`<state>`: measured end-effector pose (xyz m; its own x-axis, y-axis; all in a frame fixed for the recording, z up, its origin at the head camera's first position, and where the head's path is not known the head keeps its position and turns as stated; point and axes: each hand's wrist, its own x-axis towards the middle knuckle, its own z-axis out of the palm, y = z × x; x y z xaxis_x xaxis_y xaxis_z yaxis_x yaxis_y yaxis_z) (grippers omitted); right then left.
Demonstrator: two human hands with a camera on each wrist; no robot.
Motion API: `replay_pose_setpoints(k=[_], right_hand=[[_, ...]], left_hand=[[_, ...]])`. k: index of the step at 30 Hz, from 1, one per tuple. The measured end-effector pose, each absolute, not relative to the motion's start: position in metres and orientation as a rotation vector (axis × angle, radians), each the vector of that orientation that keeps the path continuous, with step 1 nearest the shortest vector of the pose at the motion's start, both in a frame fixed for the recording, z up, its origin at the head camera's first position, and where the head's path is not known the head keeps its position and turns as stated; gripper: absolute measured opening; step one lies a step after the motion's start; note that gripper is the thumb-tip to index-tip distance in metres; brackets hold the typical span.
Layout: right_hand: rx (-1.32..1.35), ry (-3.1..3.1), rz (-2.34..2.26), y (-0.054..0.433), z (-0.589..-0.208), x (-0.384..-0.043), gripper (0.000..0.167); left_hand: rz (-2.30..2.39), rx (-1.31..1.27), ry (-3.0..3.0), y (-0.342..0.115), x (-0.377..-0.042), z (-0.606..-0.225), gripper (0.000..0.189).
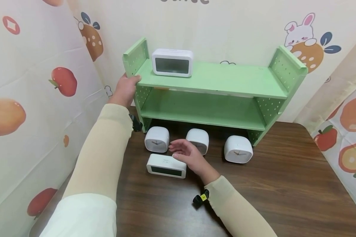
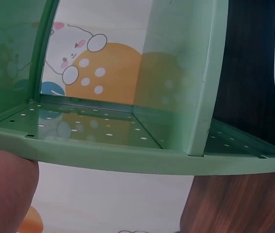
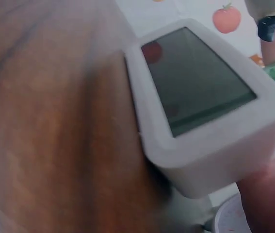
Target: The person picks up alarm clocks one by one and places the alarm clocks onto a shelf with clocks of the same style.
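My left hand (image 1: 125, 90) grips the left side of a green metal shelf (image 1: 207, 107), its thumb over the upper board's front corner. The left wrist view shows part of that hand (image 2: 6, 189) against the perforated side panel. Above a white digital clock (image 1: 166, 165) on the table, my right hand (image 1: 190, 157) has loosely bent fingers, the thumb near the clock's top right corner. In the right wrist view, the digital clock (image 3: 200, 97) looms large beside the hand (image 3: 268, 189); I cannot tell whether they touch. Another white digital clock (image 1: 172, 63) stands on the shelf's top board.
Three white rounded dial clocks stand along the shelf's foot: a left one (image 1: 157, 139), a middle one (image 1: 199, 138) partly behind my right hand, and a right one (image 1: 238, 149). The brown wooden table (image 1: 270, 191) is bordered by fruit-patterned curtains (image 1: 38, 108).
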<state>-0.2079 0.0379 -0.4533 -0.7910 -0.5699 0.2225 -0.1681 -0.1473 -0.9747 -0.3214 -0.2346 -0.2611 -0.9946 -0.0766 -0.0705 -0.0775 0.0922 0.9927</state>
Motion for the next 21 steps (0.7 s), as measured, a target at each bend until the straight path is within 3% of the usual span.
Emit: replay_pose_setpoints(k=[8, 21], right_hand=[[-0.704, 2.02, -1.922, 0.031, -0.463, -0.195, 0.04], [-0.384, 2.154, -1.973, 0.031, -0.476, -0.166, 0.053]], left_hand=[[2.122, -0.184, 2.311, -0.233, -0.324, -0.261, 0.054], [2.112, -0.189, 2.322, -0.235, -0.324, -0.263, 0.055]])
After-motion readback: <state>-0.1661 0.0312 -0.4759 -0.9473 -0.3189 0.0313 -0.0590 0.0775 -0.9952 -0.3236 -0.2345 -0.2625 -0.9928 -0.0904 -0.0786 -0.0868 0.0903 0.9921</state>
